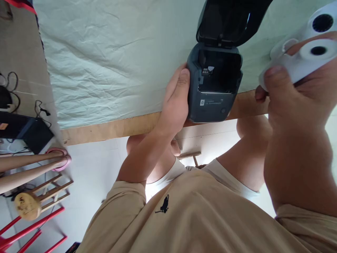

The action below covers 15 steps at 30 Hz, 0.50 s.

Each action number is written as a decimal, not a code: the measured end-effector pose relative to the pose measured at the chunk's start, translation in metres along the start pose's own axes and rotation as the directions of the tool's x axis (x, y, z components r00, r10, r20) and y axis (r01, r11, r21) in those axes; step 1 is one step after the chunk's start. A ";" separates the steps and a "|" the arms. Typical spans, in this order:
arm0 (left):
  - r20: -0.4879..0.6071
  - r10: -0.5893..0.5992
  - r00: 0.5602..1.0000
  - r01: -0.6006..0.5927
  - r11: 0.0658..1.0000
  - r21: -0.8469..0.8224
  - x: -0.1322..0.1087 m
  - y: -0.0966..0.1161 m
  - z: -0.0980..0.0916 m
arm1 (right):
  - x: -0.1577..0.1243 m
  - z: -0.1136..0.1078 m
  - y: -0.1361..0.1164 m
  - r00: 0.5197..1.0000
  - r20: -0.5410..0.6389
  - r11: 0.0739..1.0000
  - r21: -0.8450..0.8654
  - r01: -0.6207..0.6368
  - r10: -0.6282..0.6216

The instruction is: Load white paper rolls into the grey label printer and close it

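A dark grey label printer [214,102] stands at the near edge of the table, its lid [226,21] swung up and the empty roll bay showing. My left hand [175,102] is closed around the printer's left side, thumb along the casing. To the right and higher, my right hand [295,105] pinches white paper rolls [310,49], two of them side by side with dark core holes. The rolls hang apart from the printer, above the table's right part.
A pale green wrinkled cloth [105,63] covers the table, whose wooden edge [118,127] shows bare. On the floor to the left are a black box [28,131] with cables, a wooden stool [34,200] and a red frame [26,232]. My knees are under the table.
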<state>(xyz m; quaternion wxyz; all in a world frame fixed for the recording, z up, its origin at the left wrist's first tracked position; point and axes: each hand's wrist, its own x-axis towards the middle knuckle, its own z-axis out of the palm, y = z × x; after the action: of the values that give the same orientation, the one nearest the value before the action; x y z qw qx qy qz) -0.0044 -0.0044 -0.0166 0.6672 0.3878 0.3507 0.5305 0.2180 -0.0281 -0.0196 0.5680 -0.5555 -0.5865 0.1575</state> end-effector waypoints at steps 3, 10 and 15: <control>-0.016 -0.009 1.000 0.009 1.000 0.012 0.000 0.000 0.001 | 0.008 -0.008 -0.009 0.979 0.164 0.936 -0.307 0.170 -0.124; 0.034 0.017 0.999 -0.017 1.000 -0.020 0.001 -0.005 -0.004 | 0.018 -0.002 0.001 0.960 0.276 0.859 -0.501 0.102 0.046; 0.013 -0.004 1.000 0.004 1.000 -0.017 0.002 -0.001 -0.003 | 0.011 -0.010 0.012 0.957 0.263 0.921 -0.328 0.208 -0.123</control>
<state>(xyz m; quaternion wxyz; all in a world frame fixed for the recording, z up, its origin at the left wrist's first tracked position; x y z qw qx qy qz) -0.0060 -0.0023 -0.0189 0.6738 0.3847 0.3429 0.5296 0.2348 -0.0191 -0.0209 0.3965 -0.5734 -0.7139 0.0662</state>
